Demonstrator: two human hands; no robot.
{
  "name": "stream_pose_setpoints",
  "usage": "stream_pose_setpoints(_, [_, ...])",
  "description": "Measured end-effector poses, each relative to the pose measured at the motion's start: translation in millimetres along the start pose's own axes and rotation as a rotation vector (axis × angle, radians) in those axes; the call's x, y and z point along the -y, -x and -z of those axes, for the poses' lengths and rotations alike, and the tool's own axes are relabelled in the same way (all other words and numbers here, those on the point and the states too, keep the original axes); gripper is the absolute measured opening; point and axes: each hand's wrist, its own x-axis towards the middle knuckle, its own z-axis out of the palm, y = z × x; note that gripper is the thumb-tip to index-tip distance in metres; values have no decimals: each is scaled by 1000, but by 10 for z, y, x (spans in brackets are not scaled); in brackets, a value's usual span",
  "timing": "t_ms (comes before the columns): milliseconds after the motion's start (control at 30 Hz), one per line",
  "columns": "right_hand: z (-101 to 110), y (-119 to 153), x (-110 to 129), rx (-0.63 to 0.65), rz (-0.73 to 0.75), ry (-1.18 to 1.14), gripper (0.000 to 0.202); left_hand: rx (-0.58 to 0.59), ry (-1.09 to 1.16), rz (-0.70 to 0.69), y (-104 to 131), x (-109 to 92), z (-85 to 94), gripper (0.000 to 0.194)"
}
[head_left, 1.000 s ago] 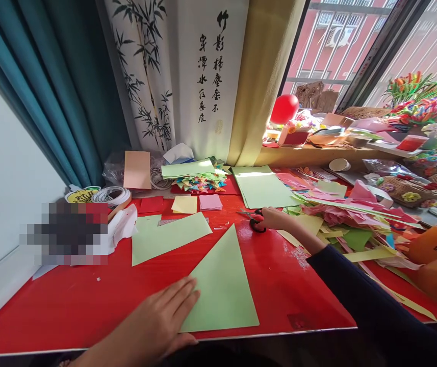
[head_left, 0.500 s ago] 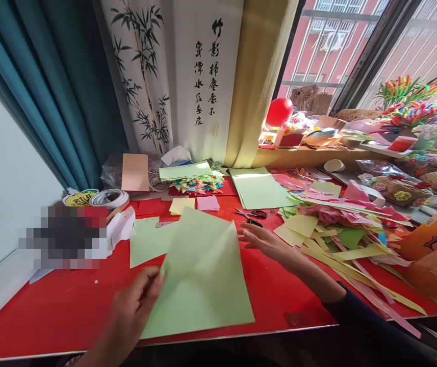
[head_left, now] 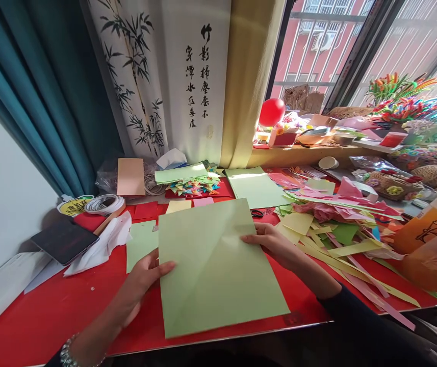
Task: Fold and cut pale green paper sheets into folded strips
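Observation:
A large sheet of light green paper is raised in front of me over the red table, with a faint diagonal crease across it. My left hand pinches its left edge, thumb on the front face and fingers behind. On the opposite edge my right hand grips it the same way, its fingers partly hidden behind the sheet. Behind it on the left lies another green paper piece. The scissors peek out past the sheet's top right corner, mostly covered.
Paper strips and scraps heap up on the right beside orange cups. More green sheets lie at the back, near a pile of small folded papers. A black flat item and tape rolls sit left.
My right hand, apart from the sheet before, now grips its right edge. The sheet has turned more squarely toward me and shifted right, covering more of the scissors.

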Motion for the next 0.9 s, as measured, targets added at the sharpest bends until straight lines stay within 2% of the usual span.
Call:
stream_pose_setpoints(167, [104,-32,52,33,-39,47,40,18,34,47,-124,-119,-89,33])
stream_pose_setpoints(333, [298,-117,1,84,-103,98,37,68,19,33,-292,21,-54,39])
stream_pose_setpoints(467, [354,-188,-127,157,-28,269,35,131,-114,-33,-370,79,-21,39])
stream_pose_setpoints(533, [371,-217,-189,97,52,397,32,156,-192,-121,-400,74,9,39])
stream_pose_setpoints(667, [416,-158,-170,-225,363,486,33,227,-343,-317,-452,97,89,34])
stream_pose_setpoints(733, [414,-60,-94,-332,492,546,34,234,-419,-391,-473,143,117,31])
stream_pose_setpoints(800, [381,36,-29,-263,539,656,34,239,-504,-458,-485,201,133,29])
stream_pose_setpoints(900, [310,78,-36,30,542,831,36,282,-621,-569,-492,277,154,29])
